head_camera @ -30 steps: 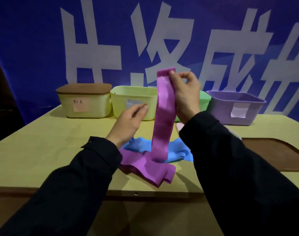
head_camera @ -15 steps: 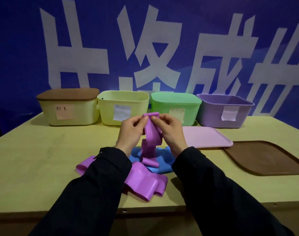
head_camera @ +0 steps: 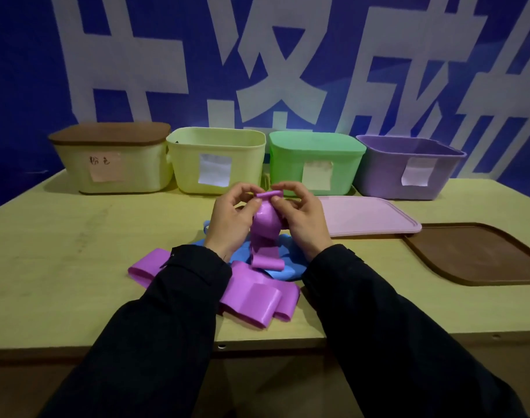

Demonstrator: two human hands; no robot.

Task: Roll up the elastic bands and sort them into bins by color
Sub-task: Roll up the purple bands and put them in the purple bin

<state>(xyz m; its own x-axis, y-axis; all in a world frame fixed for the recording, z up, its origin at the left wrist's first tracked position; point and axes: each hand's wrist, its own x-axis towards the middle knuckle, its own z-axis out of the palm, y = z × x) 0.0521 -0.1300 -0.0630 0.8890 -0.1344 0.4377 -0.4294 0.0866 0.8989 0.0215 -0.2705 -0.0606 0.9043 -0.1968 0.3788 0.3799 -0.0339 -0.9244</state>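
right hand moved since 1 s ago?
Yes. The right hand has come down: a second ago it held the purple band above the bins' rims; now it pinches it below the green bin label, near the table.

The blue banner (head_camera: 22, 70) behind the table bears large white Chinese characters, cut off at the frame edges. A pink note (head_camera: 105, 166) on the brown-lidded yellow bin (head_camera: 67, 164) carries small handwritten characters, too small to read surely.

Smooth, glossy purple elastic band (head_camera: 265, 233), rubbery sheen. Matt pale wood desk (head_camera: 76, 251), faint grain. Plastic bins (head_camera: 215, 146), semi-matt; paper labels (head_camera: 214, 173). Matt pink plastic lid (head_camera: 366, 215). Dark cloth sleeves (head_camera: 167, 327).
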